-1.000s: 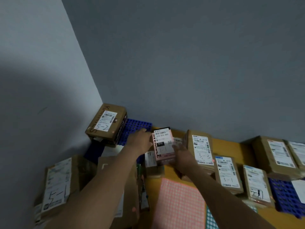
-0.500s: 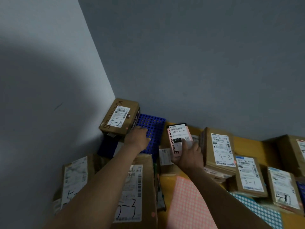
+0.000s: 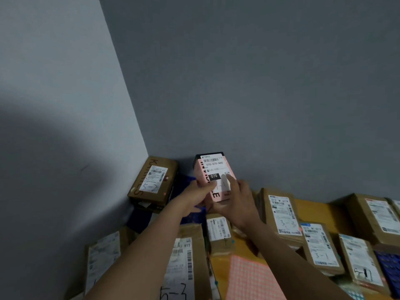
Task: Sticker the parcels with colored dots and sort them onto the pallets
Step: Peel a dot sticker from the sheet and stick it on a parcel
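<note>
A pink parcel (image 3: 213,167) with a white shipping label and a black "070" patch is held upright in front of the grey wall. My right hand (image 3: 234,201) grips it from below and the right, with a finger pressed on its label. My left hand (image 3: 195,195) holds its left edge. Behind and below them lies a blue pallet (image 3: 184,180), mostly hidden, with a brown box (image 3: 152,182) on its left end in the corner. A sheet of pink dot stickers (image 3: 251,280) lies on the orange table (image 3: 311,208).
Brown parcels with labels stand in a row on the right, among them one marked 3-3 (image 3: 281,215) and one marked 3-1 (image 3: 320,245). Another blue pallet (image 3: 389,265) shows at the right edge. Large boxes (image 3: 181,263) sit low on the left. Walls close the corner.
The pink parcel has been lifted up and left, towards the corner. My left hand came off the blue pallet and took hold of the parcel's left edge. The view tilted upward.
</note>
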